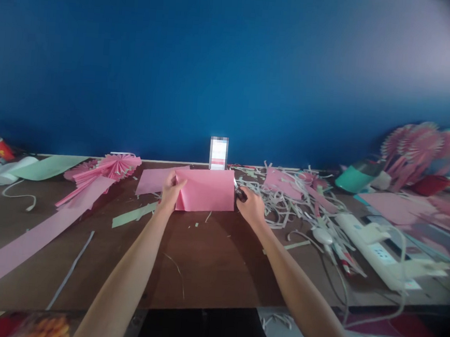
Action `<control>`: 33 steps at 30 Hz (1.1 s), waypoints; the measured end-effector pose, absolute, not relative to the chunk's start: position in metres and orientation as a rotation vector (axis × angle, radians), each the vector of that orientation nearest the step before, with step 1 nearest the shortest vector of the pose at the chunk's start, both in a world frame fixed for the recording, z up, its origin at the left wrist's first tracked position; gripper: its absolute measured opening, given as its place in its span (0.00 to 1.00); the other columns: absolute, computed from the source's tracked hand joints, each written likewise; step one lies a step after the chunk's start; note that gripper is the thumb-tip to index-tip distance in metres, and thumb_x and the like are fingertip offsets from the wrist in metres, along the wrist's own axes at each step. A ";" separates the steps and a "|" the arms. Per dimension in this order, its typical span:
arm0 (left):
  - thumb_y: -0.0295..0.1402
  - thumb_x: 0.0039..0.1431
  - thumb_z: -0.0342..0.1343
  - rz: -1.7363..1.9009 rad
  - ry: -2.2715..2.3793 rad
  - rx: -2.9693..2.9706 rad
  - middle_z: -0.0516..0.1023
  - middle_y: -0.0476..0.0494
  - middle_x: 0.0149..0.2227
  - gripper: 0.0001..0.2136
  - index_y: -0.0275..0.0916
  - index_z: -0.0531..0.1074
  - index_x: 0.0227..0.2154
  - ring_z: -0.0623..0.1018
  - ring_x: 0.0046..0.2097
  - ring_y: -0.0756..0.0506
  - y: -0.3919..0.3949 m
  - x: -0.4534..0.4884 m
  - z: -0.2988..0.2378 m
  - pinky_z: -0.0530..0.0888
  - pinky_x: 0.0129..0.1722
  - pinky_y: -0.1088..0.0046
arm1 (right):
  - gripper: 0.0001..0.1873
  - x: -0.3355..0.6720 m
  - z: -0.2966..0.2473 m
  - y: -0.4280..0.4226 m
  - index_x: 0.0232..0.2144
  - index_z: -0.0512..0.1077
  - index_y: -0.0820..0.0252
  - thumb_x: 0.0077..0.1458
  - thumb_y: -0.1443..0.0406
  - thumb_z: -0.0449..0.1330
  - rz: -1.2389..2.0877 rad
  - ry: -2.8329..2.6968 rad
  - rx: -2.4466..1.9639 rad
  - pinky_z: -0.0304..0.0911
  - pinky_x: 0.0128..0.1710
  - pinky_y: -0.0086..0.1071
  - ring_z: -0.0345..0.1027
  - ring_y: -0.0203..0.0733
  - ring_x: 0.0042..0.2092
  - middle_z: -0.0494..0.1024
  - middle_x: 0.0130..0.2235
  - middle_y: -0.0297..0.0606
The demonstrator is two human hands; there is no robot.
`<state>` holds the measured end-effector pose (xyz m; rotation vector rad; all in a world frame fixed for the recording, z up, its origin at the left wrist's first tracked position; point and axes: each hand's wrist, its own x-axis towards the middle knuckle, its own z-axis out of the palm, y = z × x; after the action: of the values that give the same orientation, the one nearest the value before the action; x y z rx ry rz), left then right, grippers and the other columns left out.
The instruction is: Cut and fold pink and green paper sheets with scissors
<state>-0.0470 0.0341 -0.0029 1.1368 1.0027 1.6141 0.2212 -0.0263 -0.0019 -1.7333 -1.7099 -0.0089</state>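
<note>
A folded pink paper sheet (209, 190) lies on the brown table (202, 260) near the blue wall. My left hand (172, 191) pinches its left edge, fingers closed on the paper. My right hand (250, 206) sits at the sheet's right edge, closed around a small dark tool with a metal tip (239, 191), which looks like scissors. Both forearms reach forward from the table's near edge.
A pink pleated paper fan (110, 169) and a long pink strip (36, 234) lie to the left. A tangle of paper strips (292, 200), a white power strip (378, 250), a teal object (355, 176) and several pink fans (421, 145) fill the right. A small white card (218, 153) leans on the wall.
</note>
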 end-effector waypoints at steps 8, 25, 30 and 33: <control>0.27 0.44 0.62 1.783 1.030 1.268 0.74 0.45 0.37 0.24 0.42 0.68 0.47 0.75 0.37 0.48 0.035 -0.046 0.007 0.70 0.37 0.74 | 0.19 0.219 0.000 -0.029 0.45 0.71 0.54 0.49 0.66 0.55 -0.108 -1.638 -1.637 0.58 0.33 0.31 0.69 0.44 0.37 0.77 0.39 0.38; 0.49 0.51 0.57 1.579 0.635 0.661 0.76 0.44 0.38 0.16 0.43 0.71 0.37 0.75 0.42 0.45 0.026 -0.049 0.005 0.72 0.40 0.68 | 0.26 0.213 0.002 -0.035 0.52 0.66 0.54 0.49 0.70 0.56 -0.177 -2.059 -1.238 0.62 0.43 0.35 0.63 0.46 0.45 0.72 0.41 0.40; 0.40 0.52 0.60 1.372 0.627 0.743 0.77 0.43 0.36 0.13 0.37 0.71 0.35 0.76 0.40 0.44 0.008 -0.032 0.003 0.73 0.40 0.66 | 0.26 0.210 0.001 -0.034 0.52 0.66 0.55 0.49 0.71 0.57 -0.273 -2.204 -1.229 0.60 0.42 0.36 0.61 0.47 0.45 0.70 0.42 0.41; 0.31 0.47 0.63 1.346 0.711 0.755 0.77 0.45 0.33 0.09 0.35 0.71 0.32 0.76 0.34 0.48 0.005 -0.024 -0.002 0.73 0.36 0.69 | 0.27 0.209 0.006 -0.036 0.53 0.65 0.56 0.50 0.72 0.55 -0.341 -2.190 -1.288 0.57 0.44 0.39 0.60 0.49 0.46 0.70 0.43 0.42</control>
<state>-0.0241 0.0051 -0.0025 0.7546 0.7111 1.3456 0.2091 -0.0361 0.0056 -1.2877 -2.1897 -0.3413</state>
